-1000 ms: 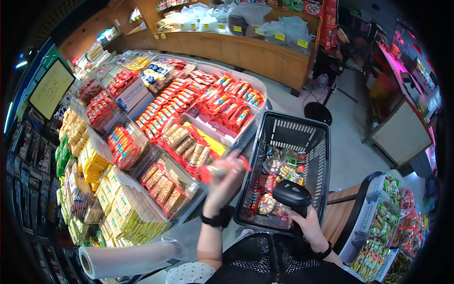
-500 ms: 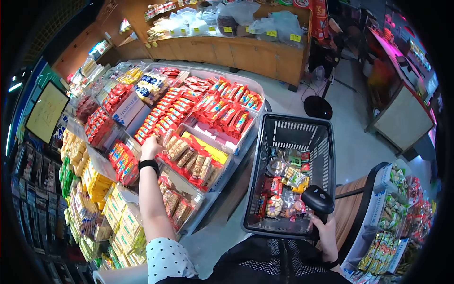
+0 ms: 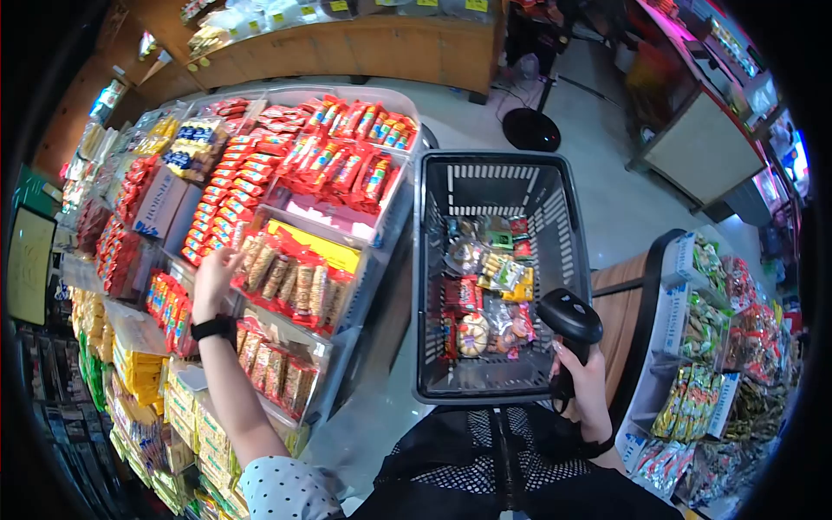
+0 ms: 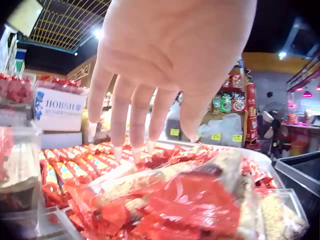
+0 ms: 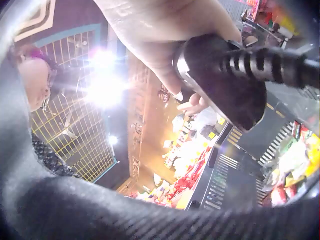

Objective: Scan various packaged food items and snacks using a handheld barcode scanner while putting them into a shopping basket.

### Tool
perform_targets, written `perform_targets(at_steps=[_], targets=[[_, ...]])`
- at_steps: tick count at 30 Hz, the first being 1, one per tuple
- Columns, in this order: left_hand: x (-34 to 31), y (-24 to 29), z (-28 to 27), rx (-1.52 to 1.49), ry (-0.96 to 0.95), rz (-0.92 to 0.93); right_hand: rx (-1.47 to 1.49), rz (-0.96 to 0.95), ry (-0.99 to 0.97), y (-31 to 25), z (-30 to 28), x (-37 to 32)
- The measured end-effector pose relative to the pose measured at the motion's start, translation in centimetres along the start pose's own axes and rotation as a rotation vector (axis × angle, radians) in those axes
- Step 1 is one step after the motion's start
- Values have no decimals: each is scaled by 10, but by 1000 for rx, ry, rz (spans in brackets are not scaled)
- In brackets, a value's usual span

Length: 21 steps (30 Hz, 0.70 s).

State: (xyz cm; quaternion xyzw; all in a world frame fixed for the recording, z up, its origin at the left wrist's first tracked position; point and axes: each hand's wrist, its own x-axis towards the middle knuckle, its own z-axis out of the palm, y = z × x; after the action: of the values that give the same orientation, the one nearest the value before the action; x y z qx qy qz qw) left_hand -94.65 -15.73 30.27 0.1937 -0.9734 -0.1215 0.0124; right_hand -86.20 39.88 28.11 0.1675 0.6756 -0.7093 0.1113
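My left hand [image 4: 165,55] reaches over a bin of snack bars [image 3: 282,282] in clear and red wrappers. Its fingers [image 4: 117,117] hang extended, fingertips close over the bars in the left wrist view. Beside them lie rows of small red-wrapped snacks [image 3: 228,204]. With my right hand [image 3: 591,381] I grip the handle of a black handheld scanner [image 3: 569,315], its head over the near right corner of a dark shopping basket [image 3: 419,286]. In the right wrist view a ribbed cord end [image 5: 270,65] sticks out of the scanner. Several packaged snacks [image 3: 494,273] lie in the basket.
Bins of yellow packs [image 3: 139,364] and other snacks fill the display to the left. More bagged snacks [image 3: 685,403] stand on the right. A round black stand base [image 3: 531,130] is on the floor ahead, with a wooden counter [image 3: 347,61] behind the display.
My left hand, blurred near the basket with a red-wrapped snack one second ago, has moved left to the bin and no longer carries it. My right hand still grips the scanner; the head view has shifted.
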Motion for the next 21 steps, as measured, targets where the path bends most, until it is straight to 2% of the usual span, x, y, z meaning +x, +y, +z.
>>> perform_targets(at_steps=[1, 3, 6, 7, 9, 10, 11, 13, 15, 17, 19, 21], targets=[[-12, 22, -10, 68, 84, 25, -12, 12, 15, -1, -1, 4], [-25, 57, -16, -3, 256, 185, -13, 31, 45, 1, -9, 10], [-63, 139, -29, -184, 370, 409, -21, 32, 74, 2, -20, 20], [-82, 171, -26, -320, 335, 379, -19, 35, 71, 5, -26, 23], [-111, 215, -2, -424, 253, 477, -55, 27, 73, 14, -41, 31], [-127, 246, 6, -572, 51, 436, -55, 46, 71, 16, -48, 33], [-130, 258, 35, -527, -25, 461, -50, 46, 65, 20, -54, 36], [-142, 293, 78, -369, -317, 398, -39, 78, 20, 28, -66, 41], [-147, 307, 152, -98, -426, 398, -39, 89, -30, 30, -79, 44], [-145, 320, 210, 112, -653, 342, 20, 127, -140, 28, -86, 45], [-144, 319, 271, 212, -704, 219, 40, 148, -204, 27, -90, 50], [-149, 314, 326, 321, -624, 25, 20, 161, -256, 26, -95, 55]])
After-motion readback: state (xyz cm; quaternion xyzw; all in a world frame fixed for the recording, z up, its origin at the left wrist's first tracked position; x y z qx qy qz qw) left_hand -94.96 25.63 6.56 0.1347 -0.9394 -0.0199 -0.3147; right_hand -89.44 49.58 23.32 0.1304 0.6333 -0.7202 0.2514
